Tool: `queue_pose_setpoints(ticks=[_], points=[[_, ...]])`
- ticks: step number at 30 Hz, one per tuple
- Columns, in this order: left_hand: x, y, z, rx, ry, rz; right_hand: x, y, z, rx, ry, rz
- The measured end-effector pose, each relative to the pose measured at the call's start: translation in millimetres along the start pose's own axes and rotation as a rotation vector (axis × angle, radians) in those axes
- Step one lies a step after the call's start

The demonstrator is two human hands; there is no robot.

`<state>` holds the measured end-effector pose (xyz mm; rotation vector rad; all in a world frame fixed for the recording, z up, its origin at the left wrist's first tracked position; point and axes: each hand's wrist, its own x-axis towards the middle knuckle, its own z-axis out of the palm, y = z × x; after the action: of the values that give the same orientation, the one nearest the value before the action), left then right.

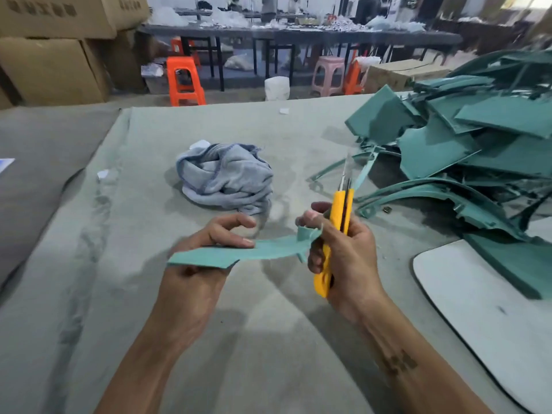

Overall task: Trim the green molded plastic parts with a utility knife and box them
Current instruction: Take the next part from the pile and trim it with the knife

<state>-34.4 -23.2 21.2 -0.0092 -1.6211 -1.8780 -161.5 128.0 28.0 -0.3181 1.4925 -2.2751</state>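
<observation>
Head view: thin flat green plastic strip [239, 252] pinched above the desk [149, 294] in left fingers [236, 239]; right hand [343, 252] clenched on yellow utility knife [339, 222]; best kept taut, blade angled away from thumb.

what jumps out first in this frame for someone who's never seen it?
The yellow utility knife gripped upright in the right hand, blade out, near centre. The left hand pinches a thin green plastic part whose other end reaches the right hand's fingers. At right a big heap of green molded parts lies on the table, with a crumpled grey cloth behind the hands.
</observation>
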Motion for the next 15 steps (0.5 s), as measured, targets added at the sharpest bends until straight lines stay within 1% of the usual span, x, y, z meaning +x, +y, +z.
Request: queue_pose_setpoints(ticks=[1, 2, 3, 4, 6, 8, 9, 10, 11, 13, 14, 15], points=[[2.3, -0.4, 1.5, 0.068, -0.027, -0.027, 1.3, -1.9, -2.4, 0.024, 0.025, -0.005], [2.8, 0.5, 4.7, 0.105, -0.02, -0.054, 2.3, -3.2, -4.5, 0.062, 0.041, -0.003], [1.3, -0.8, 7.9, 0.058, 0.005, -0.078, 3.3, -4.5, -6.2, 0.104, 0.049, 0.003], [-0.7, -1.7, 11.9, -0.062, 0.042, -0.126, 4.2, -5.3, -6.1, 0.14, 0.052, 0.011], [-2.5, 0.3, 15.8, -0.381, 0.072, -0.273, 5.9, -5.2, -4.4, 0.158, 0.063, 0.026], [-5.4, -1.5, 14.4, -0.636, 0.116, -0.331, 6.0, -4.8, -3.0, 0.14, 0.075, 0.044], [-6.7, -1.0, 16.4, -0.705, 0.142, -0.342, 5.8, -4.8, -2.7, 0.141, 0.075, 0.053], [-7.5, 0.1, 18.9, -0.666, 0.165, -0.34, 5.7, -4.9, -2.5, 0.151, 0.064, 0.063], [-6.9, 0.6, 22.3, -0.496, 0.175, -0.298, 5.6, -5.0, -2.9, 0.161, 0.042, 0.077], [-8.3, 1.9, 26.4, 0.048, 0.19, -0.088, 4.9, -4.0, -2.9, 0.156, -0.02, 0.114], [-9.5, 4.8, 26.6, 0.249, 0.201, 0.026, 4.7, -3.2, -2.9, 0.139, -0.047, 0.128], [-10.1, 5.9, 22.8, 0.352, 0.18, 0.093, 4.4, -2.8, -3.3, 0.109, -0.069, 0.129]])
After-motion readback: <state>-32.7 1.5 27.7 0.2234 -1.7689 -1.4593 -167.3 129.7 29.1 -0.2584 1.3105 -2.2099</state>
